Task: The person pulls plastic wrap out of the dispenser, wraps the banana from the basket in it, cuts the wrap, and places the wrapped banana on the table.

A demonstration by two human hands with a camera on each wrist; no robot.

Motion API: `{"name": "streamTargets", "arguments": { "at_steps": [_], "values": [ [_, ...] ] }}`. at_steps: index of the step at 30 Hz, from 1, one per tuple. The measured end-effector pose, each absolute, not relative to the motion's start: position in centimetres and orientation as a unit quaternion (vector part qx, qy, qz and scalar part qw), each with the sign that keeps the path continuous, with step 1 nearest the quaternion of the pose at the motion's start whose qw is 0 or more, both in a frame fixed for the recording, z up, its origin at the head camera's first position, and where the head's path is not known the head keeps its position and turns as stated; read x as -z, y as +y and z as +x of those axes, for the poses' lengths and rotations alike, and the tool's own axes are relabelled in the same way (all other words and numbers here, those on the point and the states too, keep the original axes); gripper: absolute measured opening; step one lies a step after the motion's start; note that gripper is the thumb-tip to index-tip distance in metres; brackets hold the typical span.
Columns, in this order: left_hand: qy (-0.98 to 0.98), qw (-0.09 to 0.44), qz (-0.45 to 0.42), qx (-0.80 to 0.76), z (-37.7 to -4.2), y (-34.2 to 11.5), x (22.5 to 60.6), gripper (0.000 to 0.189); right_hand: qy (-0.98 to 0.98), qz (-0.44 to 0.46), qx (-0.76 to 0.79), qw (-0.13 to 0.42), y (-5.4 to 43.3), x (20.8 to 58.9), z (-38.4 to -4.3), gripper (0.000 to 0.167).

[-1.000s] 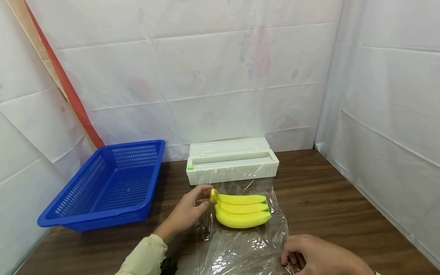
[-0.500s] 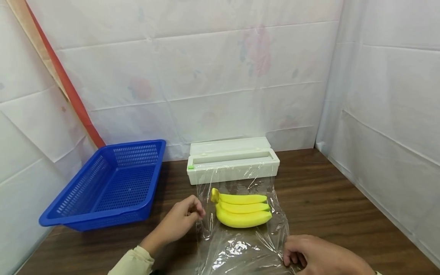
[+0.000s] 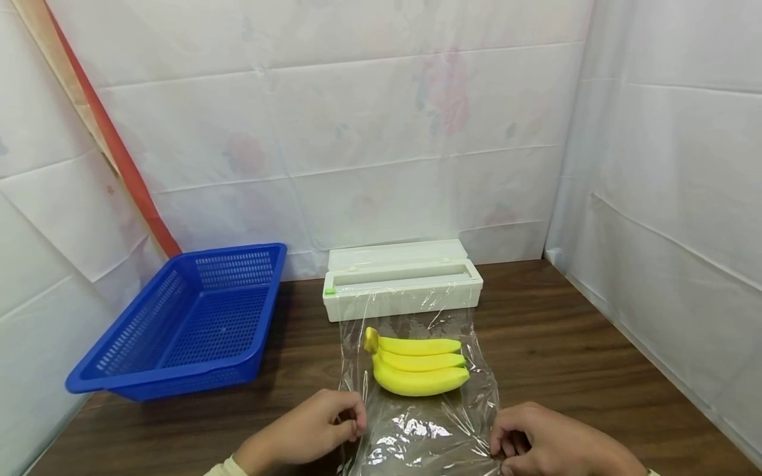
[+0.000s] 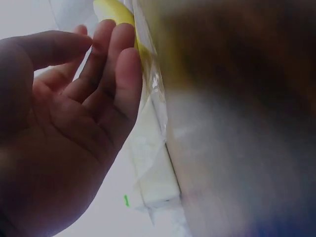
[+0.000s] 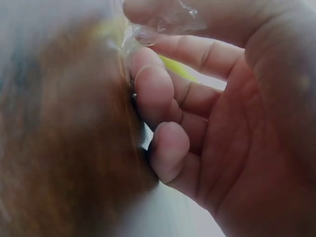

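A bunch of yellow bananas [image 3: 419,373] lies on a sheet of clear plastic wrap [image 3: 411,426], stem to the left. The wrap runs forward from a white wrap dispenser box [image 3: 405,301], whose lid stands raised at the back. At the wrap's near right edge, my right hand [image 3: 553,439] pinches the film; crumpled film [image 5: 170,22] shows at the thumb in the right wrist view. My left hand [image 3: 315,426] hovers by the wrap's left edge, fingers loosely bent. Nothing is seen between its thumb and fingers [image 4: 128,79] in the left wrist view.
To the left stands a blue perforated plastic basket [image 3: 220,324]. A green slider [image 3: 330,291] sits at the dispenser's left end. White patterned sheeting [image 3: 357,132] encloses the dark wooden table [image 3: 571,344] at the back and sides.
My left hand has left the banana stem and moved toward me, down along the wrap's left edge. The right hand stays at the wrap's near right edge; the bananas have not moved.
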State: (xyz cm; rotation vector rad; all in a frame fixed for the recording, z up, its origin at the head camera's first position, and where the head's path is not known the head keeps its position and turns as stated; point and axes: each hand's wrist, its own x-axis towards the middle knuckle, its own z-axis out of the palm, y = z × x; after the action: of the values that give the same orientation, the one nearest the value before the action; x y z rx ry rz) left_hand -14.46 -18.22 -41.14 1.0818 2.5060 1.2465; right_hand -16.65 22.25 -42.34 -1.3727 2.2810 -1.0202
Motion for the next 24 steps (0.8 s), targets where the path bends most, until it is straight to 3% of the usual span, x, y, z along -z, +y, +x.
{"name": "streamTargets", "arguments": {
  "at_steps": [6,12,24],
  "values": [
    [0.821,0.107,0.378,-0.414,-13.5,-19.2,41.3,0.010,0.790,-0.460,0.373,0.162,22.2,42.1,-16.6,0.017],
    [0.786,0.155,0.387,-0.456,-13.0,-19.5,41.6,0.011,0.797,-0.425,0.385,0.191,22.2,41.9,-16.6,0.013],
    [0.850,0.117,0.400,-0.321,-12.1,-18.5,41.7,0.012,0.800,-0.425,0.385,0.177,22.4,42.0,-16.8,0.009]
  ]
}}
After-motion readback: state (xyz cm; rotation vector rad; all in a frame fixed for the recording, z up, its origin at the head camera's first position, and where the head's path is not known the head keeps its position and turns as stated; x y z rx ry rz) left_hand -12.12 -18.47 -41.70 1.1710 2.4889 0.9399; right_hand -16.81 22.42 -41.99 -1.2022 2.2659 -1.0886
